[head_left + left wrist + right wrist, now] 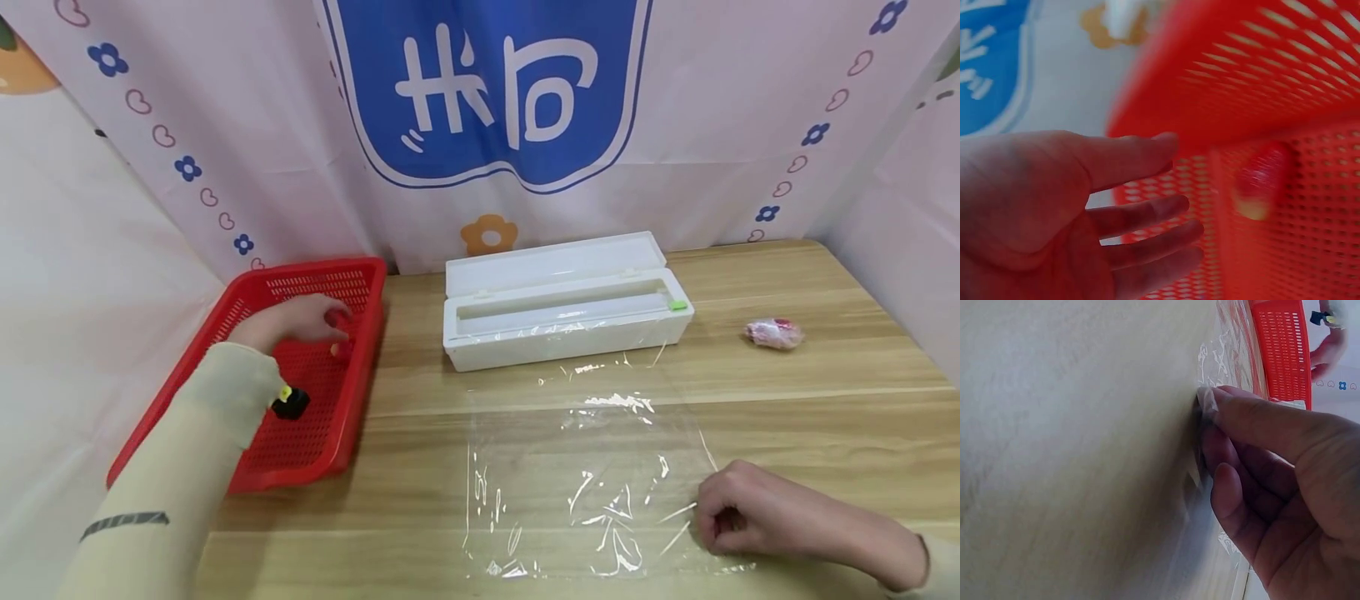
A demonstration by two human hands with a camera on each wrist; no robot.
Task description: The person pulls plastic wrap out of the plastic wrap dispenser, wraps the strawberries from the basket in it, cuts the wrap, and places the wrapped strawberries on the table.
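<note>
My left hand (296, 321) reaches into a red plastic basket (365, 367), its fingers apart and holding nothing. In the left wrist view, a small red piece with a yellowish end (1263, 178), like a fruit, lies in the basket just beyond the fingertips. A clear sheet of plastic wrap (555, 467) is spread over the wooden table. My right hand (738, 512) pinches its near right edge between thumb and finger, and the right wrist view shows the film bunched there (1207, 403). The sheet runs back to a white wrap dispenser box (570, 337) with its lid up.
A small wrapped bundle (775, 333), pinkish red under film, sits at the right of the table (832, 400). The dispenser bears a green slider (678, 306) at its right end. A white printed curtain (420, 217) closes off the back.
</note>
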